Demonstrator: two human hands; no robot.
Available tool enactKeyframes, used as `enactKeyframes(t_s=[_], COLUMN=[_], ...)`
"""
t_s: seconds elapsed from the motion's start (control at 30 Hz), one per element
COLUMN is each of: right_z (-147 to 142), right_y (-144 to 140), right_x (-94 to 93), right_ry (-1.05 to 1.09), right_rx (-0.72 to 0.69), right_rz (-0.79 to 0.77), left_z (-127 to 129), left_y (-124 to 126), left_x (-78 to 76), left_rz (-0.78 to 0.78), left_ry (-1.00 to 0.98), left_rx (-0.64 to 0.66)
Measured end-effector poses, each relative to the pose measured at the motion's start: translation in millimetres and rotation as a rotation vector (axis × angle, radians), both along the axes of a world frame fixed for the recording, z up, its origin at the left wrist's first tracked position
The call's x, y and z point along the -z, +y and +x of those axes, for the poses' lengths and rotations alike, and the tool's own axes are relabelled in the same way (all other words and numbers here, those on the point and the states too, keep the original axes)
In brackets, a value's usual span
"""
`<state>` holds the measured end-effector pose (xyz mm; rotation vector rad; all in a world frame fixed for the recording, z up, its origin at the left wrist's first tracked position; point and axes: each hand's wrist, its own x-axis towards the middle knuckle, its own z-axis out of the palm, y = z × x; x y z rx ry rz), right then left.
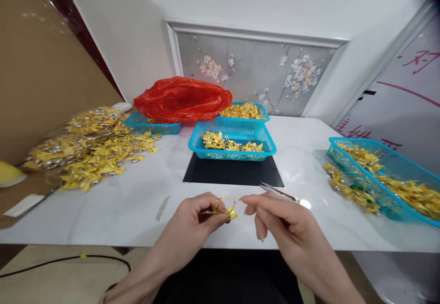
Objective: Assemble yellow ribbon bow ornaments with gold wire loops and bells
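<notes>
The left hand [199, 212] pinches a small yellow ribbon bow with gold loop [228, 208] steady; the right hand [275, 217], thin silver snips [280, 194] tucked in its closed grip, tugs the loop.

We seemed to be in a room of a home turned into a small craft workspace. We sat at a white marble-look table [144, 203] pushed against a wall that bore a framed panel of painted blossoms [254, 72], the sort of decoration found in a living room. Blue plastic baskets [232, 150] stood on the table, filled with small yellow ribbon bows [228, 142], and more bows lay heaped in clear bags [89, 146] at the left. A red plastic bag [182, 98] rested across one basket. At the right a whiteboard [405, 97] with pink handwriting leaned against the wall.
</notes>
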<state>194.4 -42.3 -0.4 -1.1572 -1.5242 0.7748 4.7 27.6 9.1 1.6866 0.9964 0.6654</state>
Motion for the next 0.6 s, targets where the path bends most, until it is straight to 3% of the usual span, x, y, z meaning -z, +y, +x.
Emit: enactKeyframes(t_s=[0.33, 0.6], right_z=[26, 55], right_y=[-11, -28], right_x=[8.0, -7.5], right_ry=[-0.257, -0.379], right_rx=[-0.002, 0.101], right_rz=[0.059, 0.234], left_z=[-2, -7], left_y=[-1, 2], left_x=[2.0, -2.2], left_rz=[-0.026, 0.023], left_ry=[-0.097, -0.089], left_rx=[-0.065, -0.143])
